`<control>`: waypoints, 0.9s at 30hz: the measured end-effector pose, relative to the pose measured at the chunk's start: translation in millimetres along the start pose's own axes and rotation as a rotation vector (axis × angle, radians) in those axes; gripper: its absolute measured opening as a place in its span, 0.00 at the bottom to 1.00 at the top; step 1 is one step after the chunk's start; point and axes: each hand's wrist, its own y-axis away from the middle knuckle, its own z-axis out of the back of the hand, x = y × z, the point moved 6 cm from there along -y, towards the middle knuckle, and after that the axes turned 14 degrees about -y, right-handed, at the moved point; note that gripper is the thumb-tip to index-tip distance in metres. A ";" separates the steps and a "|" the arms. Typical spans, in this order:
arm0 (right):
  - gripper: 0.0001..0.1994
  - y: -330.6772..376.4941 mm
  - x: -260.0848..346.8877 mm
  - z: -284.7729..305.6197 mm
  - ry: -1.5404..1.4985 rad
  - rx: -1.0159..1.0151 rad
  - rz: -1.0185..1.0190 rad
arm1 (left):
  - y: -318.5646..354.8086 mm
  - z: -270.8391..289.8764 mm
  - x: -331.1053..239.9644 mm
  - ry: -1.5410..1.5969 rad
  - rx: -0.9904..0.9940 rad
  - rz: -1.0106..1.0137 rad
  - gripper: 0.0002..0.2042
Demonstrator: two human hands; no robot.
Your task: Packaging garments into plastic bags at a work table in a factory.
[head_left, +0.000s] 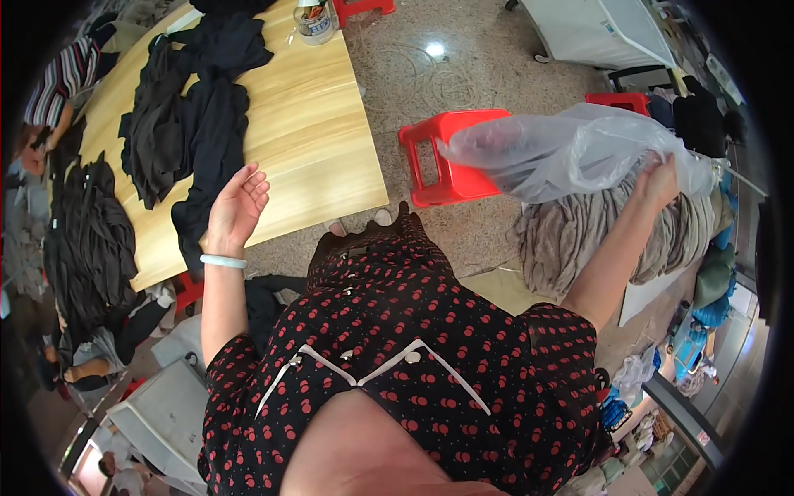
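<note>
My right hand (659, 183) is closed on a large clear plastic bag (571, 149), which trails leftward in the air. Part of the bag passes over a red plastic stool (460, 169). Below that hand lies a thick stack of folded grey-brown garments (571, 236). My left hand (240, 202) is raised with the palm up, its fingers loosely curled and apart, and holds nothing. It is beside the near edge of a light wooden table (322, 140), close to dark garments (219, 124) spread there.
More dark clothes (87, 231) hang over the table's left side. A clear plastic jar (314, 23) stands at its far end. A white cart (604, 33) is at the far right. Another person in a striped top (62, 78) is at the far left.
</note>
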 end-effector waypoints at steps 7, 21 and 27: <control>0.12 10.2 -93.2 48.3 -0.038 -0.221 -0.171 | 2.4 -3.4 21.7 0.001 -0.003 0.023 0.08; 0.18 4.2 -84.5 -13.0 -0.152 0.086 -0.027 | 23.5 21.0 29.1 -0.074 -0.197 0.083 0.08; 0.19 67.1 -99.6 11.5 0.678 0.203 0.373 | 19.2 12.4 43.0 -0.116 -0.166 0.171 0.08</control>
